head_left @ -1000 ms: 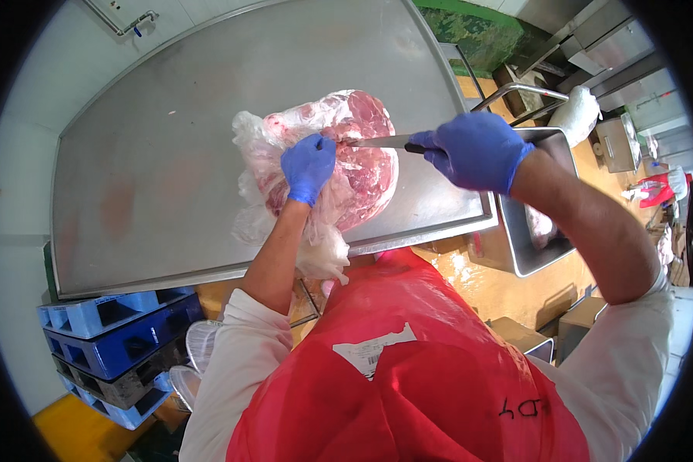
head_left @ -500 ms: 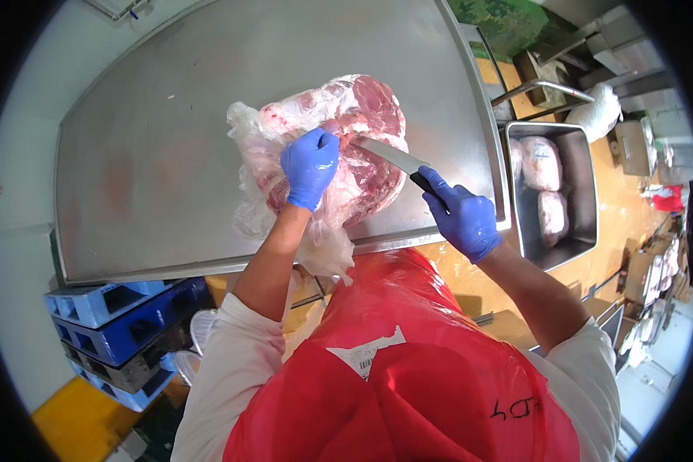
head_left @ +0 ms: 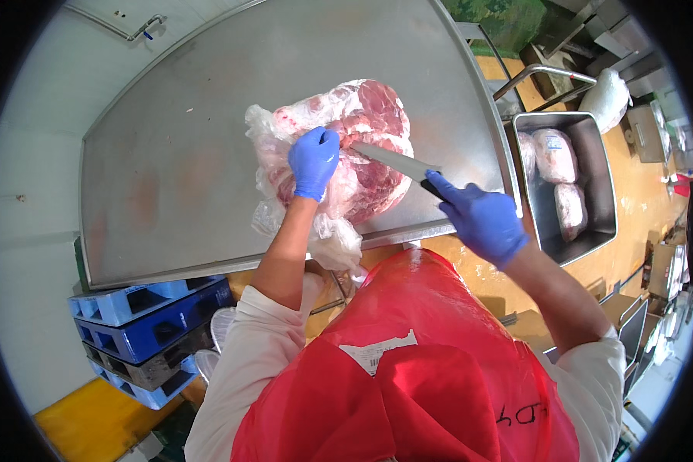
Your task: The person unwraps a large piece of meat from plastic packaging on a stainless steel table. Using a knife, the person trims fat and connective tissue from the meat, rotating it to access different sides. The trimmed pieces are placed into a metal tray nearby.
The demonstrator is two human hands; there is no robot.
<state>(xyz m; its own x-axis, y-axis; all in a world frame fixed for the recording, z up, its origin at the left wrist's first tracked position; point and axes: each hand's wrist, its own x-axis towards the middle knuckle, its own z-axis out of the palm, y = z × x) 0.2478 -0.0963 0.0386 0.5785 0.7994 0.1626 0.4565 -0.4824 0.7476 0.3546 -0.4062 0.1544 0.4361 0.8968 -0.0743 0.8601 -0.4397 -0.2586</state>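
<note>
**Knife [head_left: 396,160] at meat [head_left: 377,127] on metal table [head_left: 162,169]**

The left hand [head_left: 314,163], in a blue glove, is clenched on the meat, its fingertips hidden. The right hand [head_left: 485,219], likewise gloved, grasps the knife's dark handle, mostly covered by the fingers. The blade's tip meets the flesh beside the left hand; whether it has entered cannot be told. The table's far side is cut off by the upper edge. The meat lies near the table's front edge. To the right, a metal tub [head_left: 593,154] holds wrapped packs [head_left: 556,158]; pallets [head_left: 150,331] are stacked at lower left. The table is smooth and grey with dull reddish patches. Crumpled, translucent plastic [head_left: 339,239] bunches along the rounded meat's left side; the flesh is red, streaked with white fat.
</note>
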